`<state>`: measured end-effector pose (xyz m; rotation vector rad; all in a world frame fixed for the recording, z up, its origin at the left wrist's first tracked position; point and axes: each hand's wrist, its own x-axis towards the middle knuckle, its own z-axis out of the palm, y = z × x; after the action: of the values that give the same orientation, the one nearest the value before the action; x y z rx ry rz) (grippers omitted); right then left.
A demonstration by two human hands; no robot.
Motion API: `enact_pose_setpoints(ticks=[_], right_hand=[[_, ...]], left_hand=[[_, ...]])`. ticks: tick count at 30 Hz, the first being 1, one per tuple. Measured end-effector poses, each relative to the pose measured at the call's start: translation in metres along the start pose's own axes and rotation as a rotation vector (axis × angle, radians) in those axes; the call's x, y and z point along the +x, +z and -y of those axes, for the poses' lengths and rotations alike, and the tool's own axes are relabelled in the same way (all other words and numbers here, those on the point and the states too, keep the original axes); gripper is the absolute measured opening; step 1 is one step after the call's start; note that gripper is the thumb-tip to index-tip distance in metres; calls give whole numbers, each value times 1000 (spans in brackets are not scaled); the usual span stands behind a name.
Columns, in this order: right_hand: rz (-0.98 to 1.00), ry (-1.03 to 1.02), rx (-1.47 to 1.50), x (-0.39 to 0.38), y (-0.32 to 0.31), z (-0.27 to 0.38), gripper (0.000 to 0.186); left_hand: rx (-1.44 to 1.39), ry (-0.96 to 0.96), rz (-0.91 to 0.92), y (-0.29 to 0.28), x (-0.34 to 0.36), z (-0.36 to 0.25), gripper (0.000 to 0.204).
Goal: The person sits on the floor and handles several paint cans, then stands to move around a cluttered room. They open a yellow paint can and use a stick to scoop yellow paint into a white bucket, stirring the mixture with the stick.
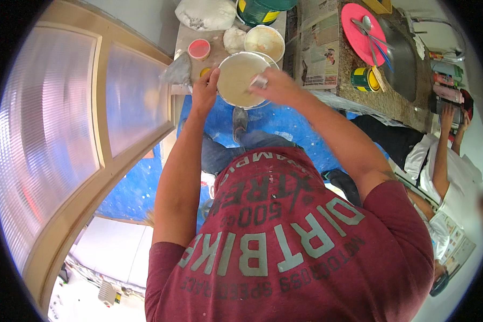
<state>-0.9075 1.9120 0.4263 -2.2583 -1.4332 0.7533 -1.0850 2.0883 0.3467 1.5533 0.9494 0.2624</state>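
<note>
A round bucket [236, 70] of creamy beige mixture stands in front of me at the edge of a low table, its rim smeared white. My left hand [205, 90] grips the bucket's left side, thumb up by the rim. Over the right part of the mixture, my right hand [279, 87] is closed and smeared by motion. A short whitish piece [259, 81] shows at its fingers; blur hides what kind of thing it is, and whether it reaches into the mixture cannot be made out.
Behind the bucket are a white tub [264, 43], a pink-topped cup [199, 49], a white bag [205, 13] and a green bucket [260, 11]. At right, a counter holds a pink plate [354, 27] with spoons and a can [364, 79]. Another person [445, 166] is at far right; a ribbed-glass door [53, 96] at left.
</note>
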Motion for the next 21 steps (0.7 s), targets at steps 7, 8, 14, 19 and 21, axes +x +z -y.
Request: enact_pose_setpoints(ticks=[7, 8, 14, 19, 21], right_hand=[[-19, -147, 115, 28, -1, 10, 36], [-50, -145, 70, 39, -3, 4, 36], [93, -84, -199, 36, -20, -21, 38], [75, -16, -19, 24, -21, 7, 42], [-49, -2, 20, 39, -29, -4, 44]], left_hand=[[24, 33, -12, -2, 2, 2, 52], [48, 53, -4, -1, 1, -2, 51], [71, 55, -29, 0, 1, -1, 49], [56, 30, -31, -2, 1, 0, 49], [37, 53, -26, -1, 2, 2, 50]])
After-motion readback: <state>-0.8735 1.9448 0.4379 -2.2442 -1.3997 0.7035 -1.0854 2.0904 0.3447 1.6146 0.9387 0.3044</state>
